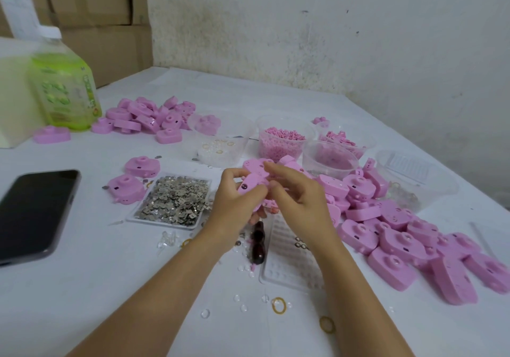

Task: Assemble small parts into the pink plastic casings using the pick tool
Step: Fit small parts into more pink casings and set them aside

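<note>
My left hand's fingers (234, 176) are curled round a pink casing (249, 187), lifted clear of the worktop (110, 287) at the middle of my view. My right hand's fingertips (278, 174) pinch at its right edge. I cannot tell whether a small part sits between them.

The casing's long axis runs roughly from 7 to 1 o'clock, with its dotted face turned up towards me. The left hand (234, 205) carries the weight; the right hand (300, 202) meets it from 3 o'clock.

The pick tool (258, 242), dark red, lies untouched on the worktop at 6 o'clock from the casing, just below both wrists, its handle running 12 to 6. I judge the right hand the freer one to drop for it, and about as near as the left.

A clear dimpled tray (289, 260) lies just beside the tool at 3 o'clock. The tray of metal pieces (165, 223) sits at 9 o'clock from my left hand, and a heap of casings (386, 232) spreads at 4 o'clock.
</note>
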